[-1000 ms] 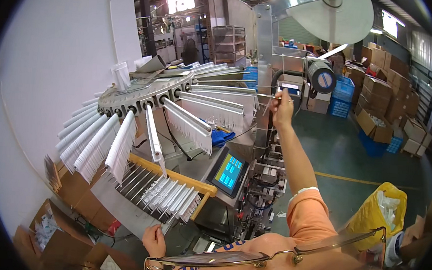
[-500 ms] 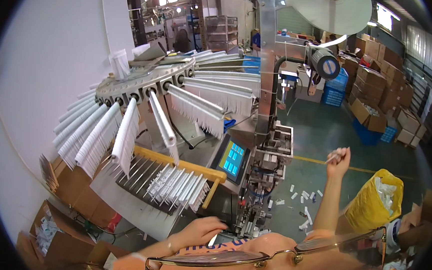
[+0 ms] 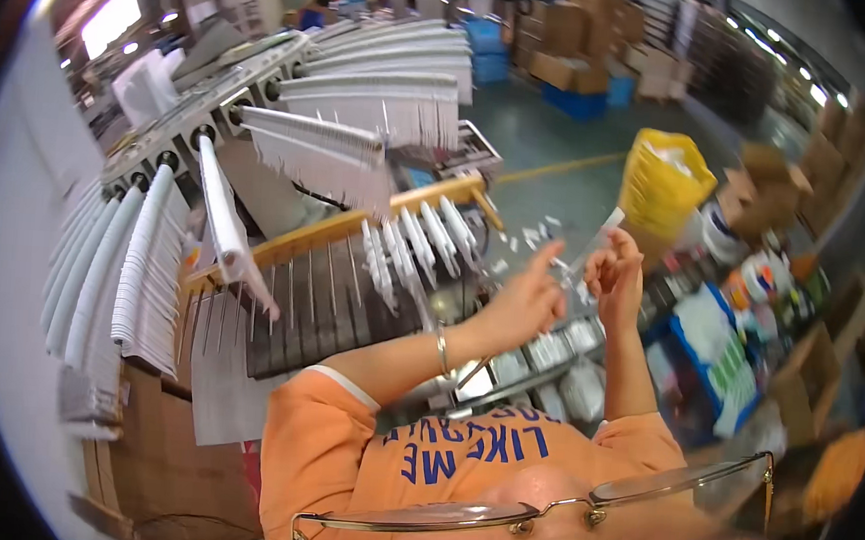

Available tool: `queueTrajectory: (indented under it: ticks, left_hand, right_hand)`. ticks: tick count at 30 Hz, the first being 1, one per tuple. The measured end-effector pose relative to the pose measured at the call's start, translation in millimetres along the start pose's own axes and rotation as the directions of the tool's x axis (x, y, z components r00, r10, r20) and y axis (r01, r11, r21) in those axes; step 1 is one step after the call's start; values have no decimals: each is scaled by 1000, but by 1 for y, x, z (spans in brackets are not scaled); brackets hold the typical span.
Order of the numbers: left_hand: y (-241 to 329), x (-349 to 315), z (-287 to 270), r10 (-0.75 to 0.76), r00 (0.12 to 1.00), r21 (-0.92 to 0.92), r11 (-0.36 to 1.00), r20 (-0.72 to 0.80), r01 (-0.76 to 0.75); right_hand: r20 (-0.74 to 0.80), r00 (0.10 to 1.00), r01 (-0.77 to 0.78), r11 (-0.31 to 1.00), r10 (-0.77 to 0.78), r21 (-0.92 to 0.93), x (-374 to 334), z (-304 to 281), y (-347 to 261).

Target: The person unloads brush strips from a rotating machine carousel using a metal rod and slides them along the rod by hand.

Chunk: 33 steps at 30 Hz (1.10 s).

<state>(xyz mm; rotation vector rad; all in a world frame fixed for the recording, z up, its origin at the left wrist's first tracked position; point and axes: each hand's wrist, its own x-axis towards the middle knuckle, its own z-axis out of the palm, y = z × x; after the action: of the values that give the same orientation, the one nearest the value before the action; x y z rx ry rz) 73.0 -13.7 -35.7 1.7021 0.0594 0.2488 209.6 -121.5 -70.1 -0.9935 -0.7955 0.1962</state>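
Note:
My right hand (image 3: 615, 268) is raised in front of my chest, its fingers pinched around a thin white strip (image 3: 598, 238) that slants down toward my left hand. Beside it, my left hand (image 3: 529, 295) is slightly blurred, with the index finger stretched out near the strip's lower end. I see nothing held in it. Left of my hands stands a rack with a yellow wooden bar (image 3: 330, 235) and metal rods; white bundles (image 3: 437, 240) hang at its right end. Behind it, a round machine (image 3: 186, 137) carries long arms lined with many thin white pieces (image 3: 151, 280).
A yellow sack (image 3: 664, 186) with white contents stands beyond my right hand, near white scraps (image 3: 530, 239) on the floor. Metal trays (image 3: 547, 353) lie below my hands. Cardboard boxes (image 3: 574, 34) and blue crates (image 3: 488, 48) are at the back; a blue bag (image 3: 712, 355) is at right.
My view has swung to the right. My left hand has risen from near my lap to beside my right hand, and the two have come together around the white strip.

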Motion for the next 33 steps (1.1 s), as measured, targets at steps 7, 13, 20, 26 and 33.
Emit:
queueTrajectory:
  ticks: [7,13,20,26,33]
  left_hand:
    - [16,-47,-11,-10,1000,-738,675,2,9]
    - [16,-111,-26,-13,989,-724,684,-144,-97]
    - [-54,-157,-130,-269,820,-463,886,-506,5]
    - [-79,-95,-190,-170,837,-553,814,-520,-178]
    - [-92,-59,-191,-204,836,-575,803,-510,-155]
  right_hand:
    - [491,820,564,563,-294,-605,-169,58,-35]
    - [468,833,541,615,-296,-574,-190,104,-71]
    - [570,766,611,615,-297,-499,-197,111,-121]
    - [635,717,683,473,-288,-557,-192,121,-145]
    - [541,787,609,507,-296,-610,-160,139,-113]
